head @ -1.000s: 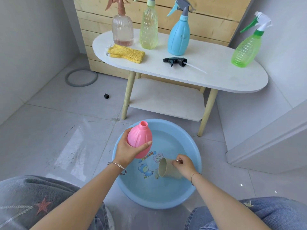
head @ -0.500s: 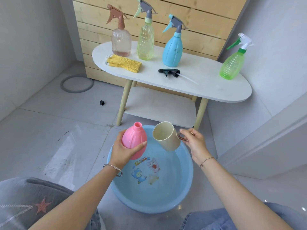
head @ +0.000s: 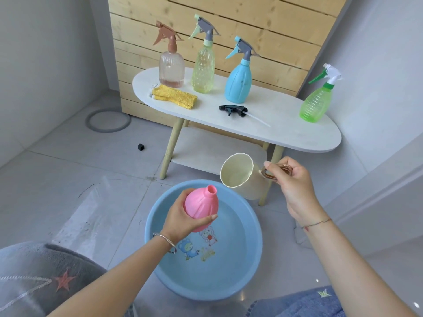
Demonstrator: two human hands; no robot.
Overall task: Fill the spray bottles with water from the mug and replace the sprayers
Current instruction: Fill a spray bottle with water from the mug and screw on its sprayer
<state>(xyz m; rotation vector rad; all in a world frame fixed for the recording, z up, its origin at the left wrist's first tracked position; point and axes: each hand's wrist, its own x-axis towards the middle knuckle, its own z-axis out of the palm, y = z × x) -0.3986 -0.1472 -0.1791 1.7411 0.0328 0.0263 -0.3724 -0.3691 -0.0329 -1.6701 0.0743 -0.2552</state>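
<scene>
over the basin (head: 257, 225), a slow pour into a narrow neck

left hand (head: 180, 219) wraps the pink bottle (head: 201, 207), neck open and tilted toward the mug (head: 238, 177); right hand (head: 290, 181) pinches the mug's handle, mug raised past the basin's far rim, apart from the bottle; likely best to bring lip over neck, tip gently, let spills fall in the basin; sprayer (head: 233, 109) lies on the table (head: 286, 129) behind the basin.

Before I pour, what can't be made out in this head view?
- Water level inside the opaque pink plastic bottle: head view, its wall and the left hand hide it.
- Water in the tilted cream mug: head view, pale interior, too faint to tell.
- Mug's copper ring handle: mostly under the right hand.
</scene>
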